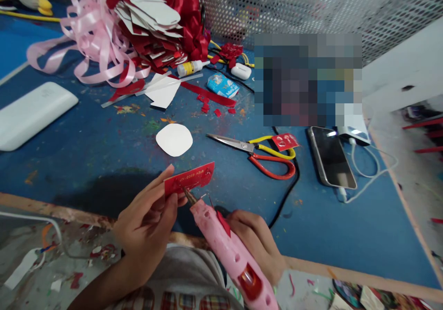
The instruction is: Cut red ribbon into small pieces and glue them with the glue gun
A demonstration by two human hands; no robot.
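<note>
My left hand (147, 222) pinches a small red printed strip (189, 178) at its left end, just above the near edge of the blue table (104, 153). My right hand (258, 243) is wrapped round a pink hot glue gun (230, 252). Its metal nozzle touches the lower edge of the red strip. A white rounded paper piece (174, 140) lies on the table beyond the strip.
Scissors with red and yellow handles (258, 152) lie to the right, beside a phone (331, 157) on a white charging cable. A black cord runs toward the near edge. Pink ribbon (93, 38), red bows, white cutouts, a glue bottle (192, 67) and a white case (31, 111) fill the far side.
</note>
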